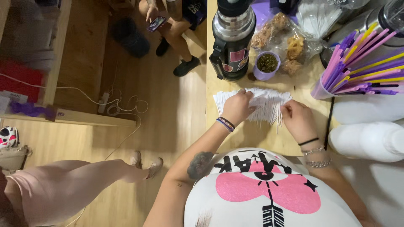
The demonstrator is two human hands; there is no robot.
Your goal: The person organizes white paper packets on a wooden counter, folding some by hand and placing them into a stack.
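White paper-wrapped straws (265,105) lie in a flat fanned row on the wooden worktop (252,138), just in front of your body, ends roughly aligned toward you. Your left hand (237,107) rests on the left half of the row, fingers curled down and pressing the wrappers; whether they pinch any single straw, you cannot tell from here. Your right hand (298,118) sits at the right end, fingers closed around a few straws at the edge of the row, some ends poking out below. Judged step: sorting or evening out the row, mid-way, with the pile spread but not yet gathered. Next move likely calls for a light pinch and a steady left hand, since the wrappers are thin and slide easily. Just beyond the row: a small purple cup (266,66) with dark contents, a steel-and-black flask (232,40), clear bags of snacks (286,42). To your right, a cup of coloured straws (357,67) tilts over the worktop, near white bottles (370,141). Other people's legs show on the floor, left.
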